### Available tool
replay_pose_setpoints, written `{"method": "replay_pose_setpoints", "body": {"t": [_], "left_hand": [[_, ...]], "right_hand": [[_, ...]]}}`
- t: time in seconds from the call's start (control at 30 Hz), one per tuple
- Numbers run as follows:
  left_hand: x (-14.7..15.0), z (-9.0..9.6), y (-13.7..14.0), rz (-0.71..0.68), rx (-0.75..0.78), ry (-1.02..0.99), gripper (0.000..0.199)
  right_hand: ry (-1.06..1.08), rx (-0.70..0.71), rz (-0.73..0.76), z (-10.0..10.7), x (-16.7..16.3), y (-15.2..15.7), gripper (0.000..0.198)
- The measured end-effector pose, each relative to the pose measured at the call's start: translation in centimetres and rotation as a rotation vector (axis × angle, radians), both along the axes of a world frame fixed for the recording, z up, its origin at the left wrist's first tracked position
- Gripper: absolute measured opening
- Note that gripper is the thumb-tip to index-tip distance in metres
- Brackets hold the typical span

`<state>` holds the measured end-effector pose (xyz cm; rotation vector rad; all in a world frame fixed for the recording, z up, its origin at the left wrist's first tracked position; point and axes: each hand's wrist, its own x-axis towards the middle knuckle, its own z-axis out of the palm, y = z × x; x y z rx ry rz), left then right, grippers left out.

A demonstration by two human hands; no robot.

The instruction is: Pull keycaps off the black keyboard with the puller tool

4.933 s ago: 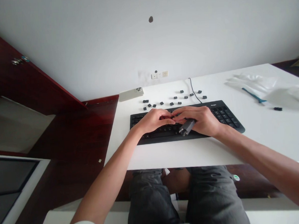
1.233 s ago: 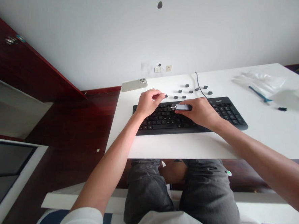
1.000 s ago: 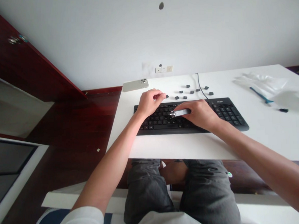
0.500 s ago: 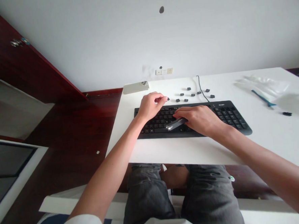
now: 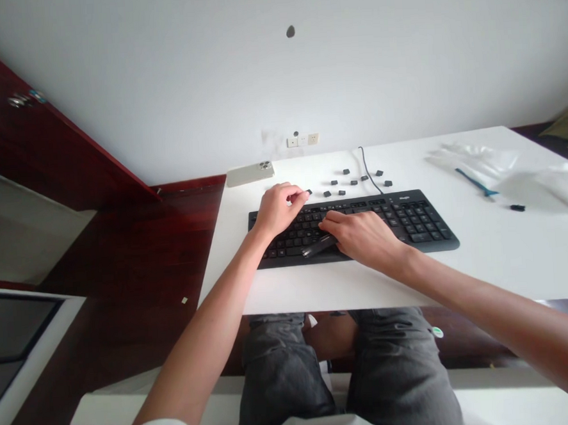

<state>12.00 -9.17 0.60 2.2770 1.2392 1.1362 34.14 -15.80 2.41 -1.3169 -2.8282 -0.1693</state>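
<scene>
A black keyboard lies along the front of the white table, several of its keys hidden under my hands. My left hand is above its upper left part, thumb and fingertips pinched on a small black keycap. Over the middle keys, my right hand is closed around a slim dark tool with a shiny end that points left, towards me. The tool's exact kind is unclear, and its other end is hidden by the hand. Several loose keycaps are scattered behind the keyboard.
A phone lies at the table's back left. The keyboard cable runs to the back edge. On the right are crumpled clear plastic bags, a blue brush-like tool and a small black piece. Wall sockets sit behind.
The view has swung slightly right, so the table appears further left. The dark tool's shiny end has dipped lower towards the keyboard's front edge. My left hand keeps its pinch on the keycap.
</scene>
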Motion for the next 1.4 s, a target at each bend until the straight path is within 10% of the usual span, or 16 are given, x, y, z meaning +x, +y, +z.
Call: {"method": "replay_pose_setpoints", "body": {"t": [0.33, 0.53, 0.9, 1.4], "left_hand": [[0.5, 0.1, -0.4, 0.001, 0.025, 0.079, 0.028], [1.8, 0.7, -0.9, -0.036, -0.008, 0.083, 0.026], [7.9, 1.9, -0.4, -0.045, -0.061, 0.202, 0.027], [6.4, 0.9, 0.2, -0.144, 0.082, 0.127, 0.013]], "right_hand": [[0.9, -0.15, -0.147, 1.1, 4.8, 4.8, 0.019], [1.121, -0.268, -0.327, 0.9, 7.1, 10.1, 0.053], [1.154, -0.477, -0.229, 0.3, 6.0, 7.7, 0.051], [0.906, -0.756, 0.045, 1.7, 8.6, 8.6, 0.025]]}}
